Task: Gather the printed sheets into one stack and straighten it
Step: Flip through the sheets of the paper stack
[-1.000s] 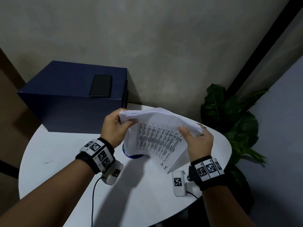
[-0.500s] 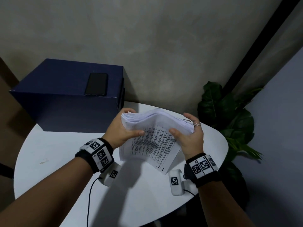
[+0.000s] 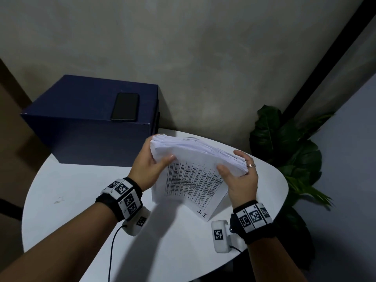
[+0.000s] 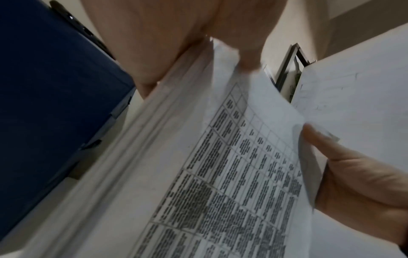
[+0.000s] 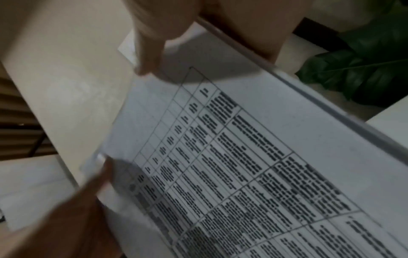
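Spanning the near half of the head view, one round white table (image 3: 85, 200) is seen. One dark blue box (image 3: 85, 127) is set on its far left part, against the wall. One leafy green plant (image 3: 284, 143) is noted to the right, beyond the table's edge. One stack of printed sheets (image 3: 195, 169) is held above the table's middle, between two hands; the stack is tilted, far edge raised, near edge low and close to the tabletop, though contact cannot be confirmed. A printed table is visible on the facing sheet. The far edges are fanned and uneven, not yet squared.

One left hand (image 3: 150, 165) is closed on the stack's far left corner, thumb laid across the printed face, fingers wrapped behind. One right hand (image 3: 242, 176) is closed on the right edge, thumb on the face, fingers curled over the far side; one ring is worn.

One black phone (image 3: 125, 106) is laid flat on the box lid, screen dark. Two marker-patterned wristbands are counted, one per wrist, each with one white camera unit beneath.
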{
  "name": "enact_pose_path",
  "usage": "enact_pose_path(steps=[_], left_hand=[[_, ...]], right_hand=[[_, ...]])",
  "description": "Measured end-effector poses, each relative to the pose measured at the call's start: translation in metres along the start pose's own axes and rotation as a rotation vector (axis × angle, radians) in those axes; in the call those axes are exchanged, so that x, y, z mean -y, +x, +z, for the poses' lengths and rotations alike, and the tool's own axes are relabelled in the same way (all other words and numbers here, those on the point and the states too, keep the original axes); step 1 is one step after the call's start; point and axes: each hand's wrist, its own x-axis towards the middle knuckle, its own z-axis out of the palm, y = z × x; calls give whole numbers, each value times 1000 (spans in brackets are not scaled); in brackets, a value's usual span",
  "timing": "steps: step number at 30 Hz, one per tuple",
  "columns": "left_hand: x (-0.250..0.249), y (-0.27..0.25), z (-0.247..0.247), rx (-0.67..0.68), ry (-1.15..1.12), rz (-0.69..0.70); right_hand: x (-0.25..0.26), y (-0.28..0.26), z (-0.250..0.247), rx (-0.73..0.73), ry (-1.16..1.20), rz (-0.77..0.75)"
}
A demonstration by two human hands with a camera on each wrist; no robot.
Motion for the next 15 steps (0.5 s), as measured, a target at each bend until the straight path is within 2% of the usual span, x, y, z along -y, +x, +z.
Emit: enact_pose_path(steps=[3,6,13,15], left_hand=[[0,5,-5,-67,112,14],[-2,5,-8,-154,60,35],[-5,-9,2,56,-168,-74],[-9,-8,7,72,-186,-99]], right_hand=[[4,5,-1,-2,0,-4],[11,5,-7,-27,17,-74],[3,-4,-9,39,-21,30],[3,-5,-9,43,-9,28]])
